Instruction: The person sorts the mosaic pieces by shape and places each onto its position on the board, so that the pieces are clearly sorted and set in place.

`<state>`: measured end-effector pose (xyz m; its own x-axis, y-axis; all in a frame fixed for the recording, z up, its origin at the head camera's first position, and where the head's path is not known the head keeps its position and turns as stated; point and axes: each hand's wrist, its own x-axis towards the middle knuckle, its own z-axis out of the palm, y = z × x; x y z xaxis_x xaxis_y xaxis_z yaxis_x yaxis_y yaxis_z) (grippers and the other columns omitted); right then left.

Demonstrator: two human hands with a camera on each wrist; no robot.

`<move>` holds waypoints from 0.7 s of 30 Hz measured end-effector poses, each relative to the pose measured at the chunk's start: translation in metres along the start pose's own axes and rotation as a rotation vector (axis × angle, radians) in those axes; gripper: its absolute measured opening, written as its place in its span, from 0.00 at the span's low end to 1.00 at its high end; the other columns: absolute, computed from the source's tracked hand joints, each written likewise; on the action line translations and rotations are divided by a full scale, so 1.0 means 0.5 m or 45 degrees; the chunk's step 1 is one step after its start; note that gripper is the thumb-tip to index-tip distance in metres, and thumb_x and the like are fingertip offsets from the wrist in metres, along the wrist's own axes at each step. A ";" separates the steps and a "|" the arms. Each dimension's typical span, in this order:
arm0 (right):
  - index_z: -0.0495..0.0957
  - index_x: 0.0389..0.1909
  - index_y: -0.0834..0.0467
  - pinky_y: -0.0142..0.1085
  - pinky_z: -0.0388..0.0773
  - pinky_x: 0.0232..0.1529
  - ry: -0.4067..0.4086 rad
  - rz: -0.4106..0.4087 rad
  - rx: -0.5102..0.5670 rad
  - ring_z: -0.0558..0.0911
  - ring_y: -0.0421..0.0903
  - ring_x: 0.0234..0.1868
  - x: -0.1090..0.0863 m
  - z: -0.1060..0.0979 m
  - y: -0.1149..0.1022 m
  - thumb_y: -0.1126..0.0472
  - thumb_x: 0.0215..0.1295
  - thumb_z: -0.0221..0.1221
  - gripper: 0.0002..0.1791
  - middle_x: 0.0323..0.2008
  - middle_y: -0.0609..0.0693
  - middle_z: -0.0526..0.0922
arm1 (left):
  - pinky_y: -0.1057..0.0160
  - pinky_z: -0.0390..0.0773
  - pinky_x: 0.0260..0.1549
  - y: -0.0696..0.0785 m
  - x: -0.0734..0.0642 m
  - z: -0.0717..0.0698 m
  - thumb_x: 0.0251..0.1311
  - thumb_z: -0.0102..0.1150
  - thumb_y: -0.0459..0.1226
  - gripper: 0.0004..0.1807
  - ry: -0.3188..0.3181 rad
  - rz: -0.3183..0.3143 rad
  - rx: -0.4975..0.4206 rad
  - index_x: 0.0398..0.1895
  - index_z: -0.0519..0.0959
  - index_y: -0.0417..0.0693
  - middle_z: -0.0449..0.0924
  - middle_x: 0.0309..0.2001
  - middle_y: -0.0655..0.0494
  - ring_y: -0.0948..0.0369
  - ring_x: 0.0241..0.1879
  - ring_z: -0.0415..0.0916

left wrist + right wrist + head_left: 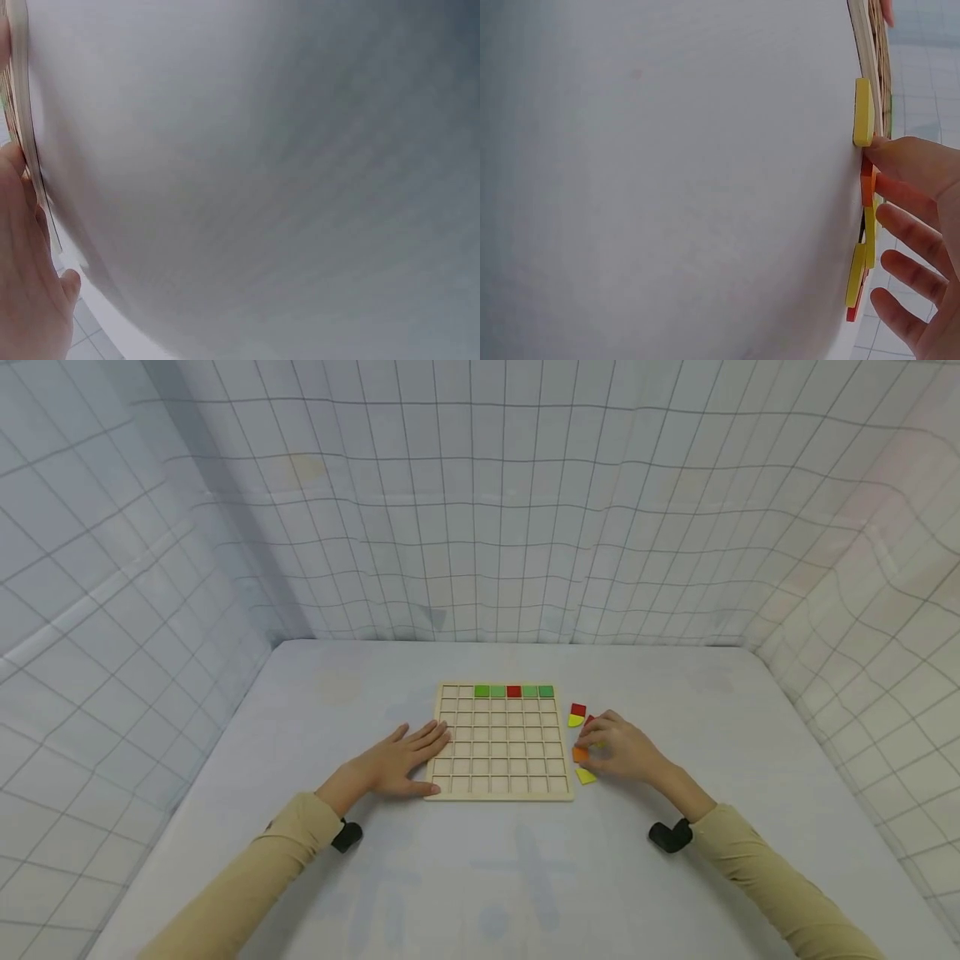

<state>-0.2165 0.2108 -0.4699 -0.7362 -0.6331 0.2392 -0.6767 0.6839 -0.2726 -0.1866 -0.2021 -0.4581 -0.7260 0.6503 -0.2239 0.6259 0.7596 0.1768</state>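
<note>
A wooden grid board (498, 797) lies flat on the table. Along its far row sit several square tiles: greens such as the bright green tile (482, 692), and one red tile (513, 692). My left hand (397, 762) rests with spread, straight fingers on the board's left edge. To the right of the board, my right hand (624, 752) pinches an orange tile (580, 754) between thumb and index finger, the other fingers loosely bent. Nearest that thumb is a yellow tile (863, 112). More red and yellow tiles lie beyond, partly hidden by the right hand.
The white table (480, 877) reaches back to a grid-patterned curtain (480, 527), with similar curtains at both sides. A red-and-yellow piece (577, 710) lies just off the board's right edge. Black wrist cameras hang below both sleeves.
</note>
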 end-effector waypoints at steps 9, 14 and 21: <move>0.88 0.36 0.55 0.43 0.78 0.47 -0.015 -0.005 -0.018 0.74 0.46 0.46 0.002 -0.006 -0.002 0.53 0.50 0.71 0.13 0.40 0.47 0.84 | 0.40 0.39 0.72 0.000 0.006 -0.005 0.62 0.47 0.64 0.51 -0.016 -0.050 -0.024 0.77 0.42 0.46 0.37 0.78 0.50 0.52 0.77 0.35; 0.88 0.37 0.54 0.42 0.78 0.48 -0.060 0.015 -0.032 0.74 0.46 0.47 0.003 -0.006 -0.003 0.51 0.51 0.71 0.14 0.41 0.47 0.84 | 0.40 0.39 0.72 0.000 0.008 -0.005 0.62 0.46 0.65 0.51 -0.039 -0.083 -0.026 0.77 0.41 0.46 0.35 0.78 0.50 0.52 0.77 0.35; 0.88 0.37 0.53 0.44 0.77 0.48 -0.081 0.046 -0.029 0.74 0.46 0.48 0.000 -0.010 0.001 0.52 0.52 0.70 0.13 0.43 0.47 0.83 | 0.40 0.39 0.72 0.001 0.012 -0.008 0.61 0.47 0.65 0.53 -0.050 -0.096 -0.023 0.77 0.40 0.45 0.35 0.78 0.50 0.52 0.77 0.35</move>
<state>-0.2169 0.2125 -0.4655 -0.7586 -0.6290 0.1698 -0.6502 0.7144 -0.2587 -0.1919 -0.1978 -0.4558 -0.7588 0.5907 -0.2745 0.5645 0.8066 0.1751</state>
